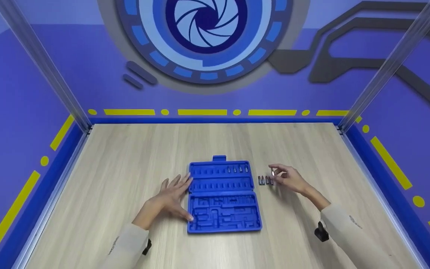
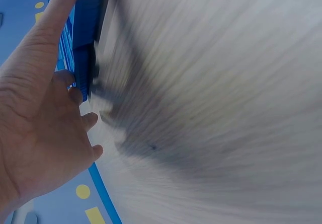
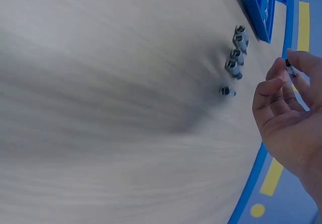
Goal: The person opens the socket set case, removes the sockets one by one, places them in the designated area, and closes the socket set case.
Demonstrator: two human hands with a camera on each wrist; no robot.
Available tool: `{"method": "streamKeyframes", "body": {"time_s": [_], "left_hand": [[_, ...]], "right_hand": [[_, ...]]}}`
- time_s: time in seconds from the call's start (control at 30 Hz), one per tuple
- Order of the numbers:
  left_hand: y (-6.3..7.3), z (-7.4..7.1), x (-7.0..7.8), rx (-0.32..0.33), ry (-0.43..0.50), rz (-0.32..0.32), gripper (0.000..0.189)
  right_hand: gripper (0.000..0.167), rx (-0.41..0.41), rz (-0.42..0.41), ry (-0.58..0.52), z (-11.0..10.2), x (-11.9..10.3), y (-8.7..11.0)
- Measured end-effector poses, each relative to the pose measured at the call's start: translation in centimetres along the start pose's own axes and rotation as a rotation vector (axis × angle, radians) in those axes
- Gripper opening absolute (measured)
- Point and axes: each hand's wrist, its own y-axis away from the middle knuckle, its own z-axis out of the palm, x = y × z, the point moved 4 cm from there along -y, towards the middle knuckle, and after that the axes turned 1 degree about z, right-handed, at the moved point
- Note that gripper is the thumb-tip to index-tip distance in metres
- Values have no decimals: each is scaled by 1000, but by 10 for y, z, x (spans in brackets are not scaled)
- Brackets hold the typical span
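An open blue tool case (image 1: 220, 192) with molded slots lies on the wooden table. Several small metal bits (image 1: 240, 169) stand in the right half of its top row. My left hand (image 1: 168, 200) is spread along the case's left side, thumb near the lower corner and fingertips at the upper part. To the right of the case, my right hand (image 1: 291, 181) pinches one bit (image 3: 291, 69) between thumb and fingertip, raised above the table. Just below it, several more bits (image 1: 262, 180) are lined up beside the case.
A latch tab (image 1: 219, 158) sticks out from the case's far edge. The wooden table (image 1: 144, 149) is bordered by blue walls (image 1: 207, 102) with yellow markings at the back and both sides. Clear corner posts (image 1: 50, 71) rise at the back.
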Motion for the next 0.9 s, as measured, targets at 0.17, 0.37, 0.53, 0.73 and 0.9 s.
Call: {"method": "streamKeyframes", "body": {"time_s": [0.17, 0.37, 0.53, 0.73, 0.9], "left_hand": [[1, -1, 0, 7, 7, 4, 141], [1, 0, -1, 9, 22, 6, 141], [1, 1, -2, 18, 40, 11, 142], [1, 1, -2, 26, 37, 12, 142], [1, 1, -2, 23, 29, 9, 141]], "right_hand": [[46, 7, -2, 40, -10, 9, 6], [43, 24, -34, 156, -20, 21, 11], [43, 34, -4, 239, -23, 30, 13], [42, 38, 30, 333, -20, 38, 14], [41, 17, 45, 342, -16, 43, 12]]}}
